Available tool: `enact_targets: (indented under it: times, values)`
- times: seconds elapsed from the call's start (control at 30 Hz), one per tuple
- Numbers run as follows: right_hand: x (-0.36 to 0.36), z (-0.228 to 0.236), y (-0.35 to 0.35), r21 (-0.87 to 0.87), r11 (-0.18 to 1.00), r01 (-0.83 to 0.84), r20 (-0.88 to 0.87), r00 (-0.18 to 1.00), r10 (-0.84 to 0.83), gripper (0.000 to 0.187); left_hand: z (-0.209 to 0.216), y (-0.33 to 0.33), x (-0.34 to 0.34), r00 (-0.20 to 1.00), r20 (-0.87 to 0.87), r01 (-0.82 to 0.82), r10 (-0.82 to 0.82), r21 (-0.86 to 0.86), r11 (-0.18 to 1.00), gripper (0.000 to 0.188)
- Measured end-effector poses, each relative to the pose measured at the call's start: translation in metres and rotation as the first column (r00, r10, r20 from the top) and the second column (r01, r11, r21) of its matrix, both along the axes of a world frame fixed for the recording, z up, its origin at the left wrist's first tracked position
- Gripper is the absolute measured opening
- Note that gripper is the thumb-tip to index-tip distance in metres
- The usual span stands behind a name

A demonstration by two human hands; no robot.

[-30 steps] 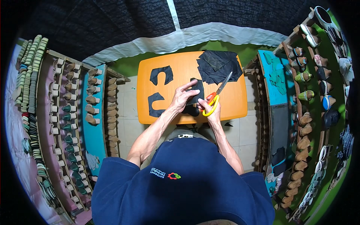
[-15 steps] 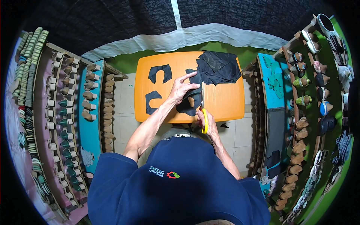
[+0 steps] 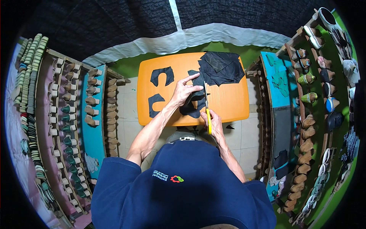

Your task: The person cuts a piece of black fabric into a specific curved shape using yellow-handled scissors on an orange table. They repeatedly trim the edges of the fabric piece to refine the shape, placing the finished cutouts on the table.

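Orange table (image 3: 228,102): the landmark for every place here.
Black piece (image 3: 196,97): over the table's near half, about midway across.
Left hand (image 3: 183,92): index finger and thumb spread wide across the piece, which it holds; how the other fingers grip cannot be told.
Right hand (image 3: 213,121): over the table's near edge, fingers wrapped around the scissors (image 3: 208,123).
Thumb: its tip points at the blades, just beside them; a slip or long stroke could nick it.
Cut edge: thin material could sag or twist, making the blades stray.
Stack of black pieces (image 3: 222,68): table's far right; drifting blade tips could snag its nearest corner.
Curved pieces (image 3: 163,71): two, table's left side; the left forearm could drag the nearer one.
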State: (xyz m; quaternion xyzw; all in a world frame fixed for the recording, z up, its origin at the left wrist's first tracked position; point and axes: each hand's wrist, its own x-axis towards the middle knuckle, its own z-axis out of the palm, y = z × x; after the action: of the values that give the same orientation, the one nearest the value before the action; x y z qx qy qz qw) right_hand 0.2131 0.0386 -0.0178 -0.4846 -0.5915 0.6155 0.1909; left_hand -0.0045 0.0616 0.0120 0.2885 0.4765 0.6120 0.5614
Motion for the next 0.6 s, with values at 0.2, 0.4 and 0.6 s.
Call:
enact_targets:
  times: [0.2, 0.4, 0.6]
  values:
    - [-0.001, -0.008, -0.002, -0.009, 1.0, 0.029, -0.026, 0.999, -0.029, 0.042, -0.008, 0.0, -0.001, 0.999, -0.03, -0.029, 0.028, -0.024, 0.999, 0.066]
    - [0.002, -0.001, -0.001, -0.054, 0.998, 0.015, -0.003, 1.0, -0.015, 0.052, -0.012, -0.001, -0.001, 0.995, -0.085, -0.045, 0.042, -0.033, 0.998, 0.068]
    - [-0.002, 0.008, 0.007, -0.028, 1.0, -0.001, -0.023, 1.0, 0.0, 0.053, -0.006, -0.006, 0.008, 0.997, -0.079, 0.016, -0.02, -0.041, 0.999, 0.068]
